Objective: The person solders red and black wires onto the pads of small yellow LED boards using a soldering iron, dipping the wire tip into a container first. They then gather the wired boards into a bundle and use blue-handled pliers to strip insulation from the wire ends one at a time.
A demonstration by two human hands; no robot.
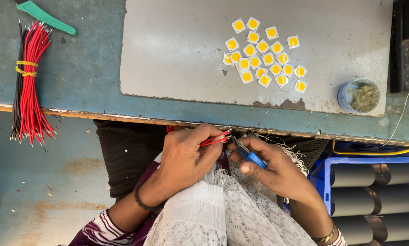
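My left hand (186, 157) is closed around a few short red wires (216, 138), their ends pointing right. My right hand (275, 168) grips a small blue-handled cutter (249, 155), its metal tip close to the wire ends. Both hands hover over my lap, just below the table's front edge. On the grey mat (177, 50) lie several square white chips with yellow round centres (263, 54), clustered at the upper middle.
A bundle of red and black wires (28, 82) tied with yellow bands hangs over the table's left edge. A green tool (47, 17) lies at top left. A small round tin (359, 95) sits at right. A blue crate with grey cylinders (373, 196) stands at lower right.
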